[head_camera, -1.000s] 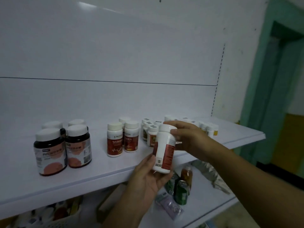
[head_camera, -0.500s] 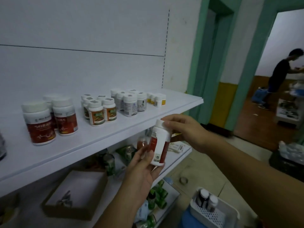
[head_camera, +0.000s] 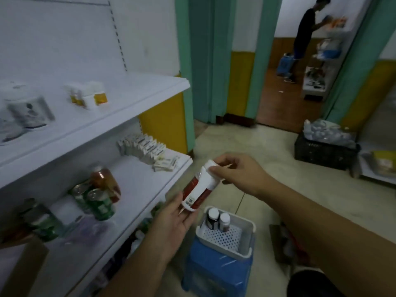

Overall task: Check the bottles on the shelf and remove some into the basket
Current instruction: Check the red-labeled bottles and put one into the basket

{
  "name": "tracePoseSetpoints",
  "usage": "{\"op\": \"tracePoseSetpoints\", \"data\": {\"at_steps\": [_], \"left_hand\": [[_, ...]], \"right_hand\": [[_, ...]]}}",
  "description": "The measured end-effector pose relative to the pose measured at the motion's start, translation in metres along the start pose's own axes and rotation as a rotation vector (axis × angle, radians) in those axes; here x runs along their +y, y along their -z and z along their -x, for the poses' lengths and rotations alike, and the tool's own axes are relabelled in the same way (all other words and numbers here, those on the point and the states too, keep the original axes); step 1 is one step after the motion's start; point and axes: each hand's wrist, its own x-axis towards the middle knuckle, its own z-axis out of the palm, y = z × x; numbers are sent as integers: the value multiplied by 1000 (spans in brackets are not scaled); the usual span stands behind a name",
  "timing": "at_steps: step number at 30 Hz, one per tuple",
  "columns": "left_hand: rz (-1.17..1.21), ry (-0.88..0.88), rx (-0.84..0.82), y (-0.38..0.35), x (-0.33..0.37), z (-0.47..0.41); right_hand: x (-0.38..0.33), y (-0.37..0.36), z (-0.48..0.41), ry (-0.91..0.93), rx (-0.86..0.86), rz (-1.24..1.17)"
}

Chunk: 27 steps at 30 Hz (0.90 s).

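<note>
While the left hand (head_camera: pixel 171 226) holds the base of a red-labelled bottle (head_camera: pixel 200 189) between thumb and fingers, the right hand (head_camera: pixel 237 172) pinches its white cap, so the bottle hangs tilted between both hands, above and just left of the white basket (head_camera: pixel 249 229). That basket sits on a blue stool (head_camera: pixel 216 273) on the floor near the right end of the shelf (head_camera: pixel 128 103) and holds two upright bottles (head_camera: pixel 213 218) at its far side.
</note>
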Motion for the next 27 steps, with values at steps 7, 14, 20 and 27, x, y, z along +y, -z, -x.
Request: {"op": "tracePoseSetpoints", "data": {"at_steps": [7, 14, 20, 27], "left_hand": [[-245, 201, 25, -16, -103, -112], [-1459, 100, -151, 29, -161, -217], [-1799, 76, -238, 65, -170, -250], [-1900, 72, -302, 94, -179, -250]], "right_hand": [[159, 40, -12, -223, 118, -12], [328, -8, -23, -316, 65, 441], [422, -69, -66, -283, 16, 582], [449, -95, -83, -246, -72, 697]]}}
